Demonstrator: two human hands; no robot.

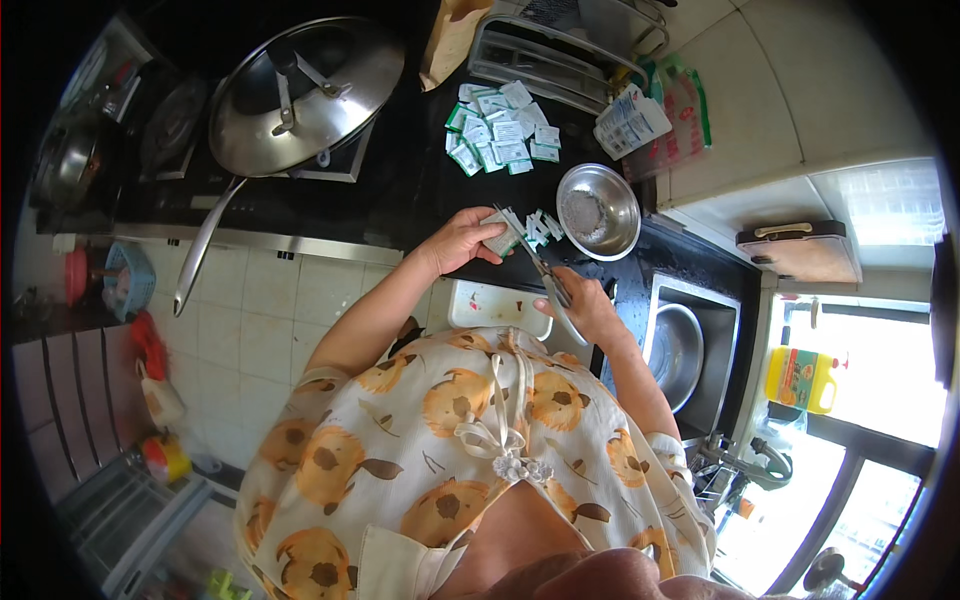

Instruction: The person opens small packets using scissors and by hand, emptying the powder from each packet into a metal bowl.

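My left hand (463, 241) grips a small white-and-green sachet (498, 235) above the front of the black counter. My right hand (583, 304) holds metal scissors (553, 289) by the handles, and their blades reach to the sachet's right edge. Just beyond the blades lie several narrow cut-off strips (540, 227). Right of these stands a steel bowl (628, 202) with greyish granular contents (585, 214). Farther back, a loose pile of similar sachets (501, 129) is spread on the counter. Whether the held sachet is cut through cannot be seen.
A lidded wok (315, 112) sits on the stove at left, its long handle (206, 251) jutting past the counter's front. Below my hands is a white tray (499, 304) with red scraps. A sink (731, 337) holding a metal basin (679, 352) is at right. Behind the bowl stands a printed pouch (632, 121).
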